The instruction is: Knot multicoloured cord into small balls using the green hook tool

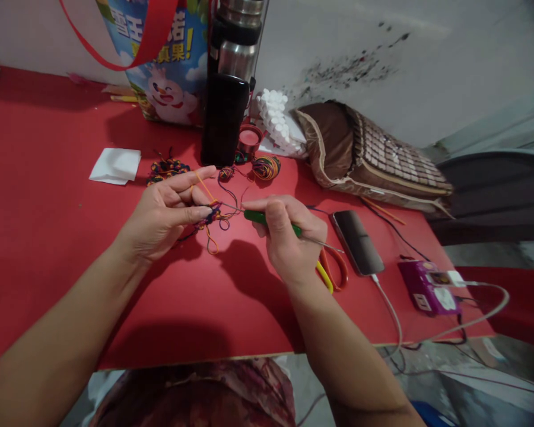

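The left hand (158, 210) pinches yarnwork (213, 216) beneath its thumb

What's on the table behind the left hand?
A multicolored yarn piece lies on the red table just beyond the left hand. The fingers cover its near side, so its full outline can't be seen.

The hook handle (253, 216) is green, the table (48, 196) red.

Green-handled hook (255, 217) at multicoloured yarnwork (213, 214)
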A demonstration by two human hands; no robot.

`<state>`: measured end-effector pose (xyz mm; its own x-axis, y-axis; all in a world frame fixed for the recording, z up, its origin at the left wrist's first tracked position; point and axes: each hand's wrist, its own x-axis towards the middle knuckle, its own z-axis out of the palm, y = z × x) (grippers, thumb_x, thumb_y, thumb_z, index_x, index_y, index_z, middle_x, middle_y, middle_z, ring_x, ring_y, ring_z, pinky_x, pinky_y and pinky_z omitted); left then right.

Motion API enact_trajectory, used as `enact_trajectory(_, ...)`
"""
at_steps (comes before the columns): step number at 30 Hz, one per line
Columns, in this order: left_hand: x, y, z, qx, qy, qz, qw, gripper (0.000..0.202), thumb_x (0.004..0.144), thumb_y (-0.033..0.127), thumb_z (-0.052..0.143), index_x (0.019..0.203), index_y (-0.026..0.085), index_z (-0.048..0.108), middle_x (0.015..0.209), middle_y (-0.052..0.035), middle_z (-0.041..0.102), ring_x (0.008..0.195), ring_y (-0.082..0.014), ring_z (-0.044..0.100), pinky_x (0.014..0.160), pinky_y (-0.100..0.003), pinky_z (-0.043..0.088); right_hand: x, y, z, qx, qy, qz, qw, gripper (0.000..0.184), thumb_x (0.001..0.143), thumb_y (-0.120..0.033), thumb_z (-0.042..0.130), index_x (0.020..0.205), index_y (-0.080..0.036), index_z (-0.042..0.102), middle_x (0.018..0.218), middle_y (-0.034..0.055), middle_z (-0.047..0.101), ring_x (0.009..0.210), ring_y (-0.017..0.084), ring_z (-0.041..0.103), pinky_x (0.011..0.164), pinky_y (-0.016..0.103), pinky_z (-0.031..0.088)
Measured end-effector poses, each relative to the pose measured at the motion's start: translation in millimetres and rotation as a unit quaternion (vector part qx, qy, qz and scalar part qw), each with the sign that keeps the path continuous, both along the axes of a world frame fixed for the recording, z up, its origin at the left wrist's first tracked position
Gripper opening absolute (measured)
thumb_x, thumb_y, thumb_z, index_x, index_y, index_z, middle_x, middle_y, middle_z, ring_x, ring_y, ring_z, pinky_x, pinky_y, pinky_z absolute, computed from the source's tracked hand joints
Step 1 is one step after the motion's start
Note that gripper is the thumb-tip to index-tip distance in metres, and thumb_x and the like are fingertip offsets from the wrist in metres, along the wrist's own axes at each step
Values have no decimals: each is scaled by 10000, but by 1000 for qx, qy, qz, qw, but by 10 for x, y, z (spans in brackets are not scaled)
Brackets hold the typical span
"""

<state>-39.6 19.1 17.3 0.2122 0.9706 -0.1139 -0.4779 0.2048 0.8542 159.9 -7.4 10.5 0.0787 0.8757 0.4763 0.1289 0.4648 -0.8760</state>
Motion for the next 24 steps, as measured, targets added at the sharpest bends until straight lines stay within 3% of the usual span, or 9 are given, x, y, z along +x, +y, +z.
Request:
enact_trajectory(12,-58,34,-42,1,-1,-47,999,600,622,99,996,1199,162,848,696,8,716,610,-126,661,620,-241,549,72,3,40,-30,-10,25,999,384,1040,-579,697,891,-293,907,643,-1,671,529,120,556,539,305,503)
enact_trajectory(19,-90,55,-43,-5,13,-74,997,610,592,105,1000,1182,171,861,698,7,701,579,-121,627,565,-237,511,86,60,12,-92,82,49,991,393,980,-619,763,815,-282,877,667,4,687,541,116,550,511,298,455)
enact_trajectory(22,-53,39,-29,4,14,-73,997,575,600,106,993,1159,169,873,692,8,695,575,-119,615,577,-244,537,40,111,-7,-139,140,88,976,516,934,-721,756,753,-243,828,585,-19,610,469,86,436,462,279,372)
enact_trajectory(24,3,1,-13,32,24,-36,999,517,624,127,993,1127,184,886,678,15,689,570,-112,601,572,-235,540,-33,132,-26,-175,183,118,960,591,913,-785,731,731,-225,790,498,-63,481,433,68,352,452,263,339)
